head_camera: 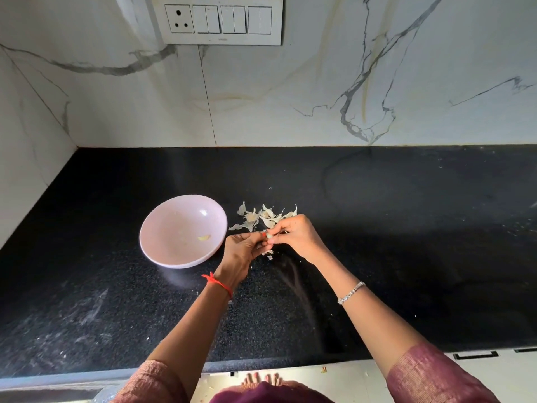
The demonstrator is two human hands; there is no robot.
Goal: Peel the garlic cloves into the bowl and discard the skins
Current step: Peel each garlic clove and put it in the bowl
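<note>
A pale pink bowl (162,228) sits on the black counter, left of my hands, with one peeled clove (204,237) lying inside it. My left hand (241,251) and my right hand (296,237) meet just right of the bowl, both pinching a small garlic clove (269,235) between their fingertips. A loose pile of garlic skins (261,218) lies on the counter just beyond my hands. A few skin scraps (268,254) lie under the hands.
The black counter (406,228) stretches wide to the right and toward me. A marble wall with a switch panel (222,20) rises behind it, and another wall closes the left corner. The counter's front edge (261,366) runs near my body.
</note>
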